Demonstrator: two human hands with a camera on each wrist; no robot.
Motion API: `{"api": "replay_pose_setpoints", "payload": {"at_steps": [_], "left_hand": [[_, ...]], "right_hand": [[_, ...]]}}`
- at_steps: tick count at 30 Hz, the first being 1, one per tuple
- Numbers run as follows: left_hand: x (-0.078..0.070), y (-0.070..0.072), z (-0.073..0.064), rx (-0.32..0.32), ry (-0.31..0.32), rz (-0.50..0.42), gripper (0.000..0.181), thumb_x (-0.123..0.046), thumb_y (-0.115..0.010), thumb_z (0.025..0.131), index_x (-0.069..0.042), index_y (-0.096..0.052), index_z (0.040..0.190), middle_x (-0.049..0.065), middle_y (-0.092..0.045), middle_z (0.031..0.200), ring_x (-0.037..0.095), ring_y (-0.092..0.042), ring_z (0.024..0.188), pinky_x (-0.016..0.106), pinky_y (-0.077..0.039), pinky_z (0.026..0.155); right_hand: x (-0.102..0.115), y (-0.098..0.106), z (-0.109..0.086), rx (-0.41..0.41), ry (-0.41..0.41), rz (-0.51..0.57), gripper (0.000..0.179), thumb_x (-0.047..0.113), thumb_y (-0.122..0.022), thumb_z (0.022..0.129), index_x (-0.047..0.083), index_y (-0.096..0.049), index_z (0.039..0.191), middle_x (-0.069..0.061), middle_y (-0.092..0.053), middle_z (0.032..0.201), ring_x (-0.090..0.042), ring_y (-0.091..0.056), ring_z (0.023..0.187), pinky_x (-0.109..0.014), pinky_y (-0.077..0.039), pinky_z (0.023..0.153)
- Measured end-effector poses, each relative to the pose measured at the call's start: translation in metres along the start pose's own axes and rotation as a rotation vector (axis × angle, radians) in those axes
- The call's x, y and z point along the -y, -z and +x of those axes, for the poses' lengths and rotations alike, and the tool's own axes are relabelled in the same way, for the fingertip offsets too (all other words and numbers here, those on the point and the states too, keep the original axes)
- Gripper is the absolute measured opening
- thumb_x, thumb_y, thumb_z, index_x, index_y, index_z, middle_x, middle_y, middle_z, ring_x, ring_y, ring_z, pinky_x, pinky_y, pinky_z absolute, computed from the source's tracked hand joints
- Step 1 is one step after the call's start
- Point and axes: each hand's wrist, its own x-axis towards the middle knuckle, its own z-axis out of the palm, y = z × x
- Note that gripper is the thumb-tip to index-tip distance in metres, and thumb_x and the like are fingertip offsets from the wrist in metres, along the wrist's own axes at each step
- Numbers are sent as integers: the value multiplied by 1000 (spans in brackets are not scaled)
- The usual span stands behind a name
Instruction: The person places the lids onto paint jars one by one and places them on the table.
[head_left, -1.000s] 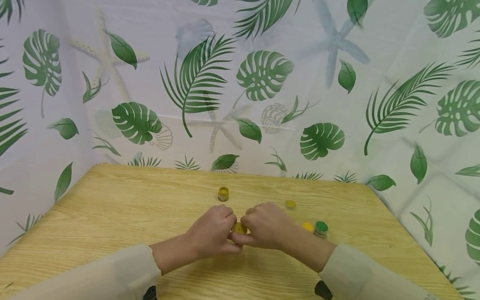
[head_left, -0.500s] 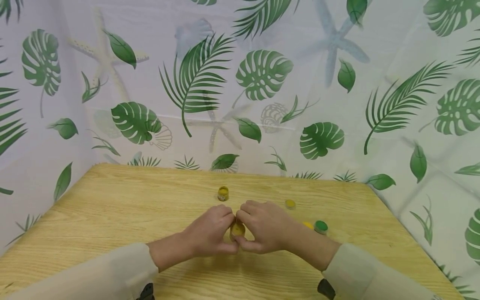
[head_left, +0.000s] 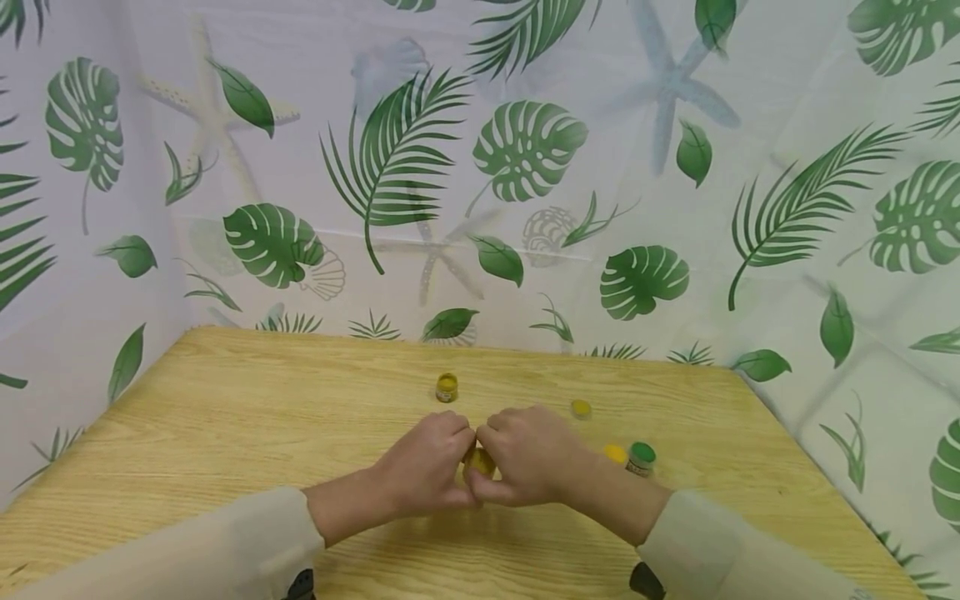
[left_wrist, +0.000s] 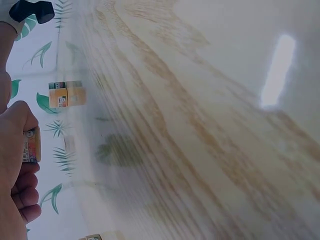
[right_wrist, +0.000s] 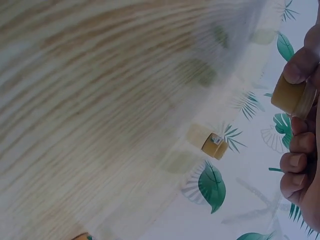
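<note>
Yellow paint pot (head_left: 477,461): small, held between both hands just above the tabletop (head_left: 225,425), near its middle front; mostly hidden by fingers in the head view.
Left hand (head_left: 423,462): fingers curled round the pot's labelled body (left_wrist: 31,145).
Right hand (head_left: 528,457): thumb and fingers pinch the pot's yellow end (right_wrist: 292,96).
Second yellow pot (head_left: 447,387): upright, just beyond the hands, apart from them.
Yellow lid (head_left: 581,408): flat, behind the right hand.
Green-lidded pot (head_left: 641,458): upright beside the right wrist, with a yellow piece (head_left: 615,452) just left of it.
Backdrop (head_left: 525,167): leaf-print sheet.
</note>
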Motion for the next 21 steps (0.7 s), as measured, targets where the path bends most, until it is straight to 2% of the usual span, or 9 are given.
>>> {"api": "replay_pose_setpoints", "payload": {"at_steps": [6, 9, 13, 16, 19, 21], "left_hand": [[-2, -2, 1, -12, 9, -10, 33, -33, -82, 62, -16, -54, 69, -9, -48, 66, 5, -41, 64, 19, -39, 64], [0, -1, 1, 2, 23, -18, 34, -33, -82, 62, -16, -54, 68, -8, -48, 67, 5, -41, 64, 20, -40, 64], [4, 3, 0, 36, 22, -97, 32, -31, -83, 66, -13, -58, 76, -4, -53, 71, 6, -41, 68, 18, -39, 65], [7, 5, -1, 50, 4, -164, 27, -26, -80, 68, -13, -60, 81, -1, -56, 73, 5, -40, 69, 16, -37, 65], [8, 4, -1, 34, -17, -180, 23, -24, -77, 68, -14, -60, 80, -2, -55, 71, 4, -39, 68, 15, -35, 64], [7, 3, 0, 10, -27, -168, 23, -25, -77, 67, -14, -60, 79, -3, -55, 70, 4, -38, 67, 14, -35, 64]], "right_hand": [[7, -4, 2, 36, -106, 20, 47, 46, -60, 85, 22, -34, 54, 13, -26, 49, -2, -23, 44, -18, -17, 40], [5, -2, 1, 46, -113, 13, 50, 50, -59, 89, 21, -37, 54, 13, -27, 50, -2, -23, 44, -19, -17, 41], [-2, 3, -3, 37, -27, 34, 37, 53, -59, 91, 21, -55, 74, 12, -41, 64, -3, -33, 53, -17, -23, 45], [-7, 5, -6, 9, 64, 53, 29, 49, -59, 92, 20, -59, 88, 11, -46, 73, -3, -37, 60, -16, -26, 48], [-8, 5, -6, -20, 117, 52, 25, 45, -59, 92, 20, -58, 88, 11, -47, 74, -3, -38, 61, -15, -27, 49], [-8, 5, -6, -27, 124, 44, 25, 44, -60, 91, 20, -57, 85, 11, -46, 72, -3, -37, 60, -15, -27, 48]]}}
